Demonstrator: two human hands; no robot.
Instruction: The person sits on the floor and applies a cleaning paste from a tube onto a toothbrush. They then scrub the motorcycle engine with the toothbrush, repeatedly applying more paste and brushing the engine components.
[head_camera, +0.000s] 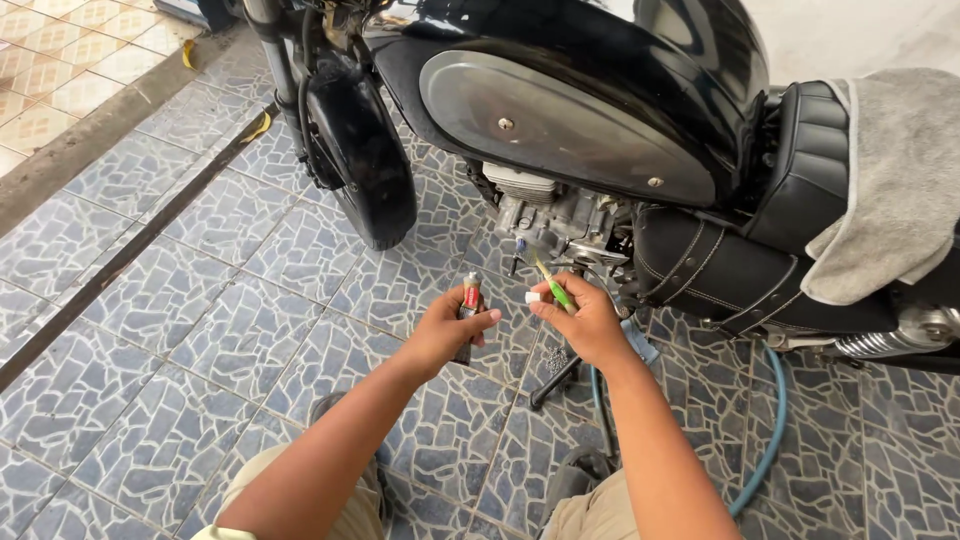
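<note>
A black motorcycle (600, 90) stands in front of me, its engine (545, 215) just beyond my hands. My left hand (445, 330) grips a small dark tube with a red label (470, 300), held upright. My right hand (585, 320) pinches a small white cap (534, 297) at the fingertips and holds a thin green and yellow stick-like tool (555, 285) that points up toward the engine. The two hands are close together, a short gap between them, above the tiled floor.
The front wheel and black fender (365, 150) are at the upper left. A grey towel (895, 180) lies over the black seat (810, 160). A blue hose (770, 440) curls on the patterned tile floor (200, 330) near the kickstand (555, 380). My knees are at the bottom.
</note>
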